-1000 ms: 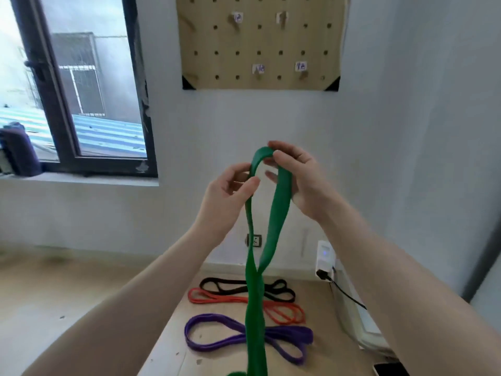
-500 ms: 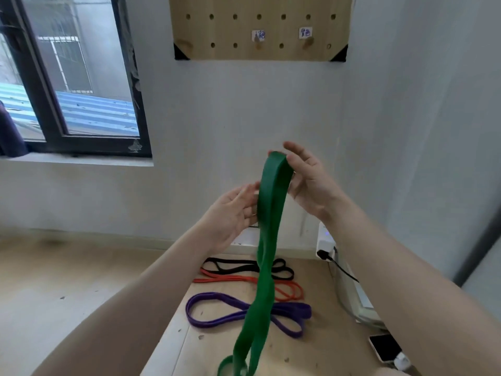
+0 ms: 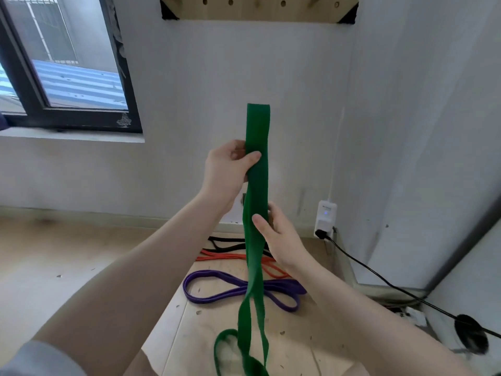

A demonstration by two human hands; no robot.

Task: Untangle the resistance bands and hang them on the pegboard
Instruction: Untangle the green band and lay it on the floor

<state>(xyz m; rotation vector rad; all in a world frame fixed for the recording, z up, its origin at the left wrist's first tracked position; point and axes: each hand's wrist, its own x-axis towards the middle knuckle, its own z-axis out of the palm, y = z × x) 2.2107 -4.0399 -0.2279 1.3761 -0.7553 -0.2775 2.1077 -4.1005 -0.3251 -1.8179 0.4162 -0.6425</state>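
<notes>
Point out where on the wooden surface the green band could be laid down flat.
Bare wood lies nearer than the purple band, beside the green band's hanging tail. Farther back is crowded: purple, red band and black band lie close together toward the wall.

Place: a plain room in a home.
Signs: white walls (image 3: 206,109), window (image 3: 62,63), wooden pegboard (image 3: 257,12), wall charger (image 3: 326,218).

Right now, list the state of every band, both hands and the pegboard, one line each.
green band: held upright, twisted lower down, bottom loop on the table
left hand: grips the green band high up
right hand: pinches the green band lower down
purple band: lying on the table, crossed over itself
red band: on the table
black band: on the table
pegboard: no band hung in view
</notes>
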